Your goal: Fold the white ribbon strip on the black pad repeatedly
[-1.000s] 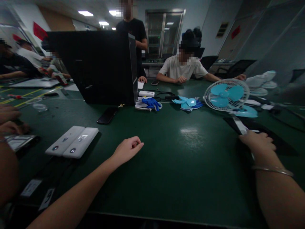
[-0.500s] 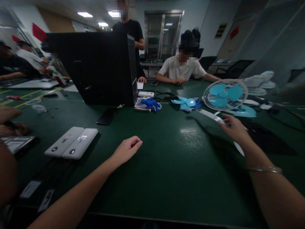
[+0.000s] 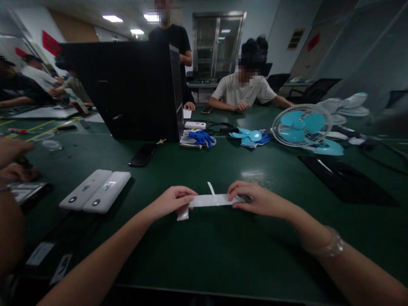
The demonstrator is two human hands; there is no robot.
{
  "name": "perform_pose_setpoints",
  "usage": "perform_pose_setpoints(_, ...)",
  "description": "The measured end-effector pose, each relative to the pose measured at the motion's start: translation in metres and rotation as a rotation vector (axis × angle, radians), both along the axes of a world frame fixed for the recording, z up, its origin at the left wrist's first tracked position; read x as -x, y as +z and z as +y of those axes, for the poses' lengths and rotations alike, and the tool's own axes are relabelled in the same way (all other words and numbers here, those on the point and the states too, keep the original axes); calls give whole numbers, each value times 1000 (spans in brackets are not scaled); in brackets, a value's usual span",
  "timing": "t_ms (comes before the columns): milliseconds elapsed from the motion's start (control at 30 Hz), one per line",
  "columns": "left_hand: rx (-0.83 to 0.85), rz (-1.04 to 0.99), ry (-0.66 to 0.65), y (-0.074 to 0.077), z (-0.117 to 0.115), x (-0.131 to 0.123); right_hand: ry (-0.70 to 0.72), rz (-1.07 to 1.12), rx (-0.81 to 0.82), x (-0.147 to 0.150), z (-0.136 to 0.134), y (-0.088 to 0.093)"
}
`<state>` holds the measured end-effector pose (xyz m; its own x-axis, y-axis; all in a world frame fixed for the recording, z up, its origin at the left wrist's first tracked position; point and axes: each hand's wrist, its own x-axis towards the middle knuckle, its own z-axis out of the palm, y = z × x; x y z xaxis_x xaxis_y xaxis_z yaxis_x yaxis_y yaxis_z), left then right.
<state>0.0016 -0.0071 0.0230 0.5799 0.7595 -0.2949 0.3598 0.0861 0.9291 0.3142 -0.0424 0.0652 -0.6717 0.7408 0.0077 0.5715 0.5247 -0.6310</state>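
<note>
A flat white strip with fine lines along it is stretched level above the green table between my two hands. A thin white tab sticks up from its middle. My left hand pinches its left end between thumb and fingers, and a short pale end piece hangs below that grip. At the other end, my right hand has its fingers closed around the strip, where something small and dark grey shows by the fingertips; I cannot make out what it is.
Two white power banks and a black phone lie left. Behind stand a black computer case, blue gloves, light-blue blades and a fan guard. A black sheet lies right. Other people sit around the table.
My right hand has brought the white strip from the right side to the middle front. My left hand, empty before, now pinches its left end.
</note>
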Motion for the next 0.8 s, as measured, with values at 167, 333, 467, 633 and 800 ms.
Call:
perform_pose_setpoints(167, -69, 62, -89, 4, -6, -1, -162, -6, -16, -38, 24, -9)
perform_pose_setpoints(333, -33, 61, -136, 4, -6, -1, -861, -317, -202, -132, 57, -18)
perform_pose_setpoints(467, -17, 64, -155, 3, -6, -2, -1299, -473, -135, -204, 47, -24)
perform_pose_setpoints(633, -14, 80, -165, 3, -6, -2, -1575, -509, 20, -247, 22, -43)
perform_pose_setpoints(800, -16, 72, -183, -3, -4, 0, -1610, -518, 72, -260, 28, -54)
